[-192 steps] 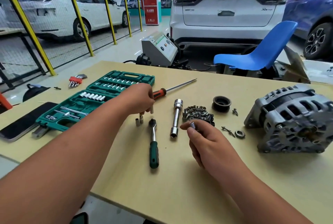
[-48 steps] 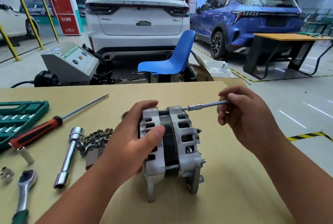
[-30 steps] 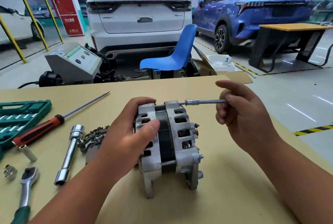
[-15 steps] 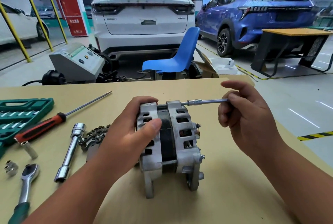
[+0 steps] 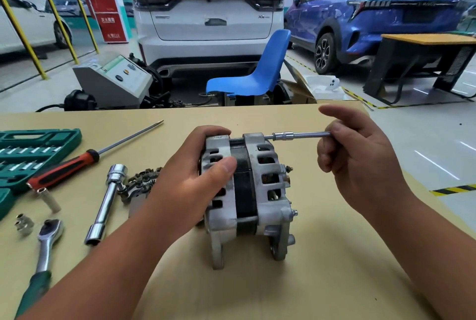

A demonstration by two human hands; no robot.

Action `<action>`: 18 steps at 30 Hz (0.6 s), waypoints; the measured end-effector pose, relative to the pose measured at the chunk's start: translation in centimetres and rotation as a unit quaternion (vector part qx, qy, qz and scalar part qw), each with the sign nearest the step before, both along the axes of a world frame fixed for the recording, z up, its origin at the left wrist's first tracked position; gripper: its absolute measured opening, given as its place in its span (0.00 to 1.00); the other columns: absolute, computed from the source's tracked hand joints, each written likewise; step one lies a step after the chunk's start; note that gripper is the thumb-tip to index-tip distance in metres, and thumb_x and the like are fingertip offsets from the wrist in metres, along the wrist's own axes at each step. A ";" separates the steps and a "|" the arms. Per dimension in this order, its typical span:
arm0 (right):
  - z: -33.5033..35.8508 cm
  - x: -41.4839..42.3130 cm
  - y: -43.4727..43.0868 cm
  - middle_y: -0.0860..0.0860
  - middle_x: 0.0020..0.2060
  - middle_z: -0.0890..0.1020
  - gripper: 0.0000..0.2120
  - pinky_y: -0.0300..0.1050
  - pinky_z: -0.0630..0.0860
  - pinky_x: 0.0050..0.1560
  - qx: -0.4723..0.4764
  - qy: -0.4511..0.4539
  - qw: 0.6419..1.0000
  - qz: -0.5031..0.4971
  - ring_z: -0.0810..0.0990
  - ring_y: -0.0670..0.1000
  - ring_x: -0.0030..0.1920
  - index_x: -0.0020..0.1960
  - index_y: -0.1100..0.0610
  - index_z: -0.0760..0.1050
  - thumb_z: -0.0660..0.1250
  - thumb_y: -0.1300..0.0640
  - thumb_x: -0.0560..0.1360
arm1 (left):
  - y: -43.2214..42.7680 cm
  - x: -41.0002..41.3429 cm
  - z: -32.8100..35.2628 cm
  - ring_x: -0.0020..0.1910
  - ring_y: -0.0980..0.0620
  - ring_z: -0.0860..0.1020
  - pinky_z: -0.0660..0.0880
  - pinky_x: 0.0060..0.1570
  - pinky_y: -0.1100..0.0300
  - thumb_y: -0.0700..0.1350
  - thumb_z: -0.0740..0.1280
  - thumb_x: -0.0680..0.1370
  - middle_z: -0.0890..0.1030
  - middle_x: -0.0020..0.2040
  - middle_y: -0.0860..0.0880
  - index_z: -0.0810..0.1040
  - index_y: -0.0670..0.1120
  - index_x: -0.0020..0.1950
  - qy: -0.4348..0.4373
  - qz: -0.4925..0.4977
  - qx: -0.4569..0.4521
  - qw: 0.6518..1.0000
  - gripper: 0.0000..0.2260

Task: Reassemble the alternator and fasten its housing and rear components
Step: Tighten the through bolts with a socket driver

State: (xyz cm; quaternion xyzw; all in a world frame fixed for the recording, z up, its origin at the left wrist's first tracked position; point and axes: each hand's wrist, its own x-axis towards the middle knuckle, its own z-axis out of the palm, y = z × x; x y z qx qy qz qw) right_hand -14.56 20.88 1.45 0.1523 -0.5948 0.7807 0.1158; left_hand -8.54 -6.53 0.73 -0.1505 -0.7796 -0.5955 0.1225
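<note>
Standing on its mounting lugs on the table (image 5: 334, 281), the alternator (image 5: 260, 191) is gripped by the left hand (image 5: 195, 180), fingers curled over its housing. Right hand (image 5: 360, 165) pinches a socket extension bar (image 5: 309, 135), index finger extended; the socket (image 5: 283, 136) apparently meets the housing's top edge.

Since the earliest picture the alternator (image 5: 247, 191) has been brought from the right edge of the frame to its centre and stood on its mounting lugs. The left hand (image 5: 195, 183), then among the loose sockets at centre left, has been closed round the front housing. The small piece once pinched in the right hand (image 5: 360, 165) has been replaced by an extension bar (image 5: 309, 135), its socket (image 5: 283, 136) set at the housing's top edge. The bar, first tilted upward, has been levelled, and the index finger (image 5: 340, 113) has been lifted off it and straightened.
</note>
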 end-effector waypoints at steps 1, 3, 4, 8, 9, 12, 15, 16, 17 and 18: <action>0.0 0.0 0.0 0.55 0.31 0.72 0.14 0.47 0.70 0.29 0.005 0.001 1.000 -0.003 0.71 0.56 0.31 0.61 0.52 0.83 0.62 0.59 0.82 | 0.0 0.0 0.0 0.52 0.48 0.85 0.83 0.53 0.40 0.62 0.68 0.73 0.85 0.52 0.52 0.77 0.60 0.65 0.005 0.003 -0.007 1.000 0.20; 0.0 0.1 0.0 0.55 0.29 0.71 0.13 0.46 0.69 0.29 0.014 -0.004 1.000 -0.009 0.69 0.56 0.29 0.62 0.51 0.83 0.61 0.57 0.84 | 0.1 0.0 0.1 0.52 0.48 0.84 0.83 0.53 0.42 0.62 0.67 0.74 0.84 0.51 0.52 0.77 0.60 0.64 0.008 0.005 -0.012 1.000 0.20; 0.0 0.1 0.0 0.55 0.28 0.71 0.13 0.46 0.69 0.28 0.014 -0.007 1.000 -0.012 0.69 0.56 0.28 0.62 0.52 0.83 0.61 0.56 0.85 | 0.1 0.1 0.2 0.52 0.47 0.84 0.83 0.53 0.41 0.62 0.67 0.74 0.84 0.51 0.52 0.78 0.59 0.64 0.008 0.004 -0.010 1.000 0.20; 0.0 0.2 -0.3 0.56 0.29 0.72 0.13 0.47 0.69 0.28 0.011 -0.024 1.000 -0.015 0.71 0.57 0.29 0.59 0.53 0.84 0.61 0.57 0.83 | 0.2 0.2 0.3 0.52 0.45 0.84 0.82 0.55 0.37 0.61 0.68 0.74 0.84 0.50 0.51 0.77 0.58 0.64 0.006 -0.001 -0.005 1.000 0.20; 0.0 0.2 -0.4 0.57 0.31 0.74 0.13 0.47 0.70 0.29 0.008 -0.028 1.000 -0.011 0.73 0.57 0.30 0.58 0.53 0.84 0.61 0.58 0.81 | 0.2 0.2 0.3 0.52 0.45 0.84 0.82 0.55 0.37 0.61 0.67 0.74 0.84 0.50 0.51 0.77 0.58 0.64 0.005 0.000 -0.006 1.000 0.20; -0.2 0.1 -0.6 0.55 0.35 0.75 0.14 0.46 0.71 0.29 -0.011 -0.028 1.000 0.002 0.74 0.55 0.32 0.54 0.51 0.83 0.61 0.61 0.77 | 0.1 0.1 0.2 0.52 0.48 0.84 0.83 0.54 0.42 0.62 0.67 0.74 0.84 0.51 0.52 0.77 0.60 0.64 0.008 0.002 -0.017 1.000 0.20; -0.2 0.2 -0.5 0.55 0.34 0.74 0.13 0.45 0.70 0.29 -0.009 -0.013 1.000 0.005 0.73 0.55 0.31 0.55 0.50 0.83 0.62 0.61 0.79 | 0.1 0.0 0.2 0.52 0.52 0.84 0.83 0.53 0.45 0.62 0.67 0.74 0.84 0.52 0.53 0.77 0.60 0.64 0.012 0.002 -0.023 1.000 0.19; -0.2 0.2 -0.4 0.56 0.33 0.74 0.13 0.44 0.70 0.30 -0.005 -0.008 1.000 0.003 0.72 0.56 0.30 0.56 0.50 0.83 0.62 0.60 0.80 | 0.1 0.1 0.3 0.52 0.51 0.84 0.83 0.54 0.44 0.62 0.67 0.74 0.85 0.52 0.53 0.77 0.60 0.64 0.012 0.002 -0.023 1.000 0.19; -0.1 0.2 -0.3 0.56 0.32 0.74 0.12 0.44 0.70 0.29 -0.001 -0.006 1.000 0.000 0.71 0.56 0.29 0.58 0.49 0.83 0.63 0.59 0.81 | 0.1 0.1 0.3 0.52 0.51 0.84 0.83 0.54 0.42 0.62 0.67 0.74 0.85 0.53 0.53 0.77 0.60 0.64 0.012 0.003 -0.025 1.000 0.20; -0.1 0.2 -0.3 0.57 0.31 0.74 0.12 0.44 0.69 0.29 0.002 -0.005 1.000 -0.003 0.71 0.56 0.29 0.59 0.49 0.83 0.63 0.58 0.82 | 0.1 0.1 0.3 0.52 0.50 0.84 0.83 0.55 0.40 0.63 0.67 0.74 0.84 0.53 0.52 0.77 0.60 0.64 0.011 0.004 -0.026 1.000 0.20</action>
